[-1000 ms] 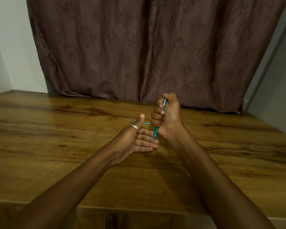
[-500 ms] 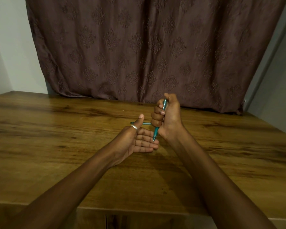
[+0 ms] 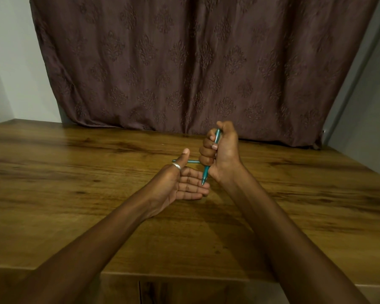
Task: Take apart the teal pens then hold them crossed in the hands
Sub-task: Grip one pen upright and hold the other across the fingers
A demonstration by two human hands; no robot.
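Standing nearly upright, one teal pen (image 3: 205,174) is gripped in the right hand (image 3: 223,152), whose fingers (image 3: 206,150) are curled tightly round the barrel with the thumb closed over the top. The pen's tip is pointed toward 6 o'clock and is seen just over the fingertips of the left hand (image 3: 177,186). A second teal pen (image 3: 193,161) is seen lying level, from 9 to 3 o'clock, behind the left thumb (image 3: 184,156) and up against the lower right fingers; whether it is held or lies on the table cannot be told. The two pens are thus set crosswise to each other. The left hand is placed at 8 o'clock of the right hand, palm turned inward, its four fingers straight and pressed together, the thumb raised toward 12 o'clock. A silver ring (image 3: 176,166) is worn on that thumb. Both forearms are stretched over a wooden table (image 3: 75,194). A brown patterned curtain (image 3: 195,62) is hung at 12 o'clock, behind the table's far edge.
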